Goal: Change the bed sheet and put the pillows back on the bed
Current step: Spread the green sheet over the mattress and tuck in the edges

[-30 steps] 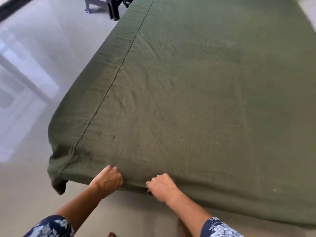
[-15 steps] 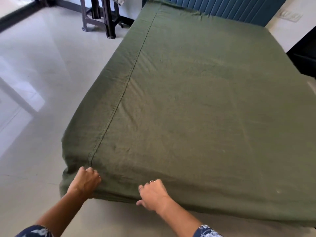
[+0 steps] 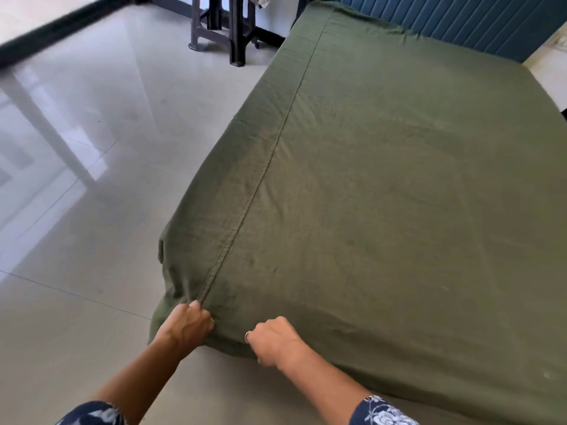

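Both hands (image 3: 228, 334) shifted left, apparently gripping sheet (image 3: 383, 194)

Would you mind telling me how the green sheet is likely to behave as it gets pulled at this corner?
The green sheet is probably floppy: it bunches into folds where the left hand grips it. It likely slides easily, since it lies smooth across the top. The right hand also grips its edge, so it seems light.
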